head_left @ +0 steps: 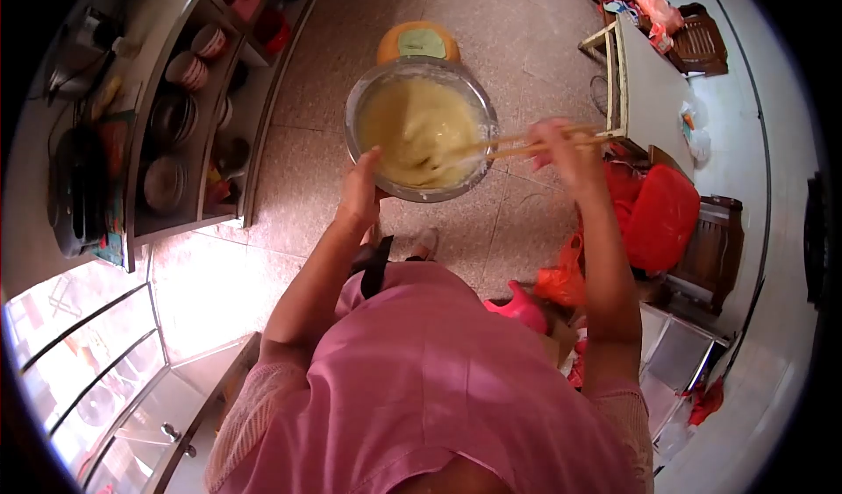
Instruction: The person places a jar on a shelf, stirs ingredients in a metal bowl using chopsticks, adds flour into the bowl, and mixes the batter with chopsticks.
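In the head view a round metal bowl [355, 99] holds pale yellow batter [421, 130], thick and swirled on top. My left hand [360, 189] grips the bowl's near left rim, thumb over the edge. A pair of long wooden chopsticks [509, 146] is held in my right hand [561, 147], which is somewhat blurred. Their tips dip into the batter near its right side. Behind the bowl, partly covered by it, is a round orange-yellow stool top or similar surface [392, 42] with a pale green patch [422, 43] on it.
Open shelves [197, 99] with bowls and pots run along the left. To the right are a white-topped table [649, 82], a red plastic object [664, 218] and a wooden chair [715, 248]. An orange bag [563, 276] and a pink item [524, 308] lie near my right side.
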`<state>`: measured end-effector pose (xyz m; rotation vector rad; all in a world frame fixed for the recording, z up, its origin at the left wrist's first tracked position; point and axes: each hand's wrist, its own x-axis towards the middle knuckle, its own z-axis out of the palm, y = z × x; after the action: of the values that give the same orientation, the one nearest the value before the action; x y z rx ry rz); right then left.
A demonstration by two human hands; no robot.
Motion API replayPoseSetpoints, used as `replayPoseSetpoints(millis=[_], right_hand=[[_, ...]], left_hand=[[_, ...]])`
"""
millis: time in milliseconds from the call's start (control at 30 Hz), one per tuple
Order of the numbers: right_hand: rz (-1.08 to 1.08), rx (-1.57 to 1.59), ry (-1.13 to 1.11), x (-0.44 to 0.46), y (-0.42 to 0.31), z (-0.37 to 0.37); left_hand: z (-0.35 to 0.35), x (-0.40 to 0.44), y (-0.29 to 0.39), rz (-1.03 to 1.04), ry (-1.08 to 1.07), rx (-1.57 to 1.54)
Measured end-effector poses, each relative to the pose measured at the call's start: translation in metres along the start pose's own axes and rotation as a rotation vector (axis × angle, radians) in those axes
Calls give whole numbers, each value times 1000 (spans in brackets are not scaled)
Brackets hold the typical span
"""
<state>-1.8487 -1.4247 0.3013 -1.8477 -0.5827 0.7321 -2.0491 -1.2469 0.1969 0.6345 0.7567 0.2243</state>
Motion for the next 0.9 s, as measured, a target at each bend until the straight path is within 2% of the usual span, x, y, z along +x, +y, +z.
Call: replayPoseSetpoints(millis=[33,100,167,233,300,367,400,433,467,533,567,600,667,700,733,800,833,900], right_hand=[[-60,-4,107,3,-2,-5],[-44,-47,164,4,-2,27],[-36,-87,224,5,-4,31],[-3,20,146,-3,3,1],[-20,61,132,3,10,-22],[-34,34,190,4,-2,16],[-53,9,244,4,-7,30],[-233,33,70,-2,-2,30],[-231,35,73,-3,0,17],[-16,-50,123,-2,4,-19],[-133,42,241,4,11,-21],[-129,43,241,1,6,-8],[-95,46,178,1,-12,29],[-236,66,46,-1,-1,29],[-233,68,49,-3,-1,16],[13,-35,126,-3,-6,-20],[-113,-35,188,5,-4,-21],[-168,-76,193,5,-10,15]], left_hand=[[2,1,-7,47,48,55],[19,-4,-18,103,89,104],[13,3,-16,20,48,70],[-3,9,-8,-33,20,-48],[0,10,-11,70,37,57],[25,0,-15,142,73,144],[33,-7,-9,89,115,178],[20,4,-13,68,56,92],[4,13,-18,44,-2,6],[13,4,-5,37,10,-11],[15,5,-9,63,34,41],[19,4,-13,87,57,97],[28,1,-12,104,83,132],[21,4,-8,92,59,100],[13,5,-5,75,36,68],[9,7,-2,80,-14,12],[11,6,-6,77,18,77],[30,2,-14,86,86,175]])
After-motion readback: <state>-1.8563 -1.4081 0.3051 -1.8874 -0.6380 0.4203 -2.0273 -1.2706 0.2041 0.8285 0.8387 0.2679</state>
